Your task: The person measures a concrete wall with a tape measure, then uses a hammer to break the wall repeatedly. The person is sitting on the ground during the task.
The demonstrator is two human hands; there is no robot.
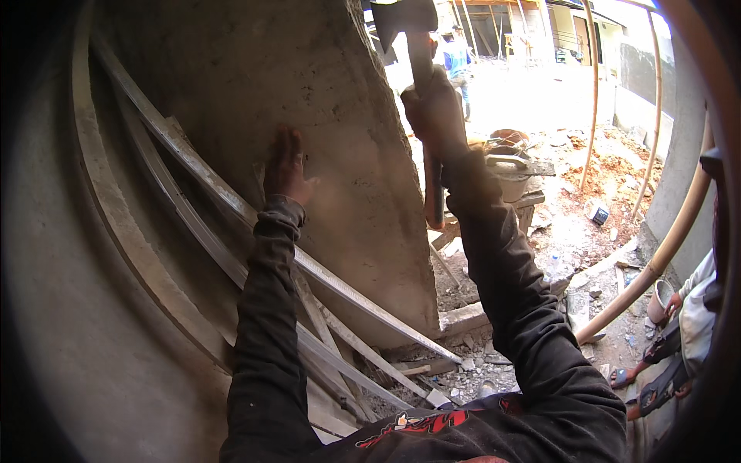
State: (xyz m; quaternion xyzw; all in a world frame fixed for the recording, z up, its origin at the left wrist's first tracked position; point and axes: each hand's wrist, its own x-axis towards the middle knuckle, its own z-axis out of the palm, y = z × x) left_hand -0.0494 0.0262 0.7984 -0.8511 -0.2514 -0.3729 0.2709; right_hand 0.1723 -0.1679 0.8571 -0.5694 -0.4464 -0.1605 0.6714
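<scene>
My right hand point(435, 113) is raised at the rough edge of a grey plastered wall point(347, 144). It grips a hatchet point(418, 55), whose dark blade points up and whose orange-and-black handle end hangs below my fist. Flat against the wall face, or just off it, my left hand point(288, 168) is spread with nothing in it; whether the palm touches cannot be told. Below that hand, a long pale straightedge bar point(359, 295) leans across the wall, its lower end among rubble point(480, 376).
More long strips point(156, 173) lean at left. A bamboo pole point(654, 272) slants at right, near a person point(697, 318) with a hand at a bucket point(660, 301). Outside stand another bucket point(512, 184), a soil heap point(619, 165), upright poles point(591, 104) and a person in blue point(457, 61).
</scene>
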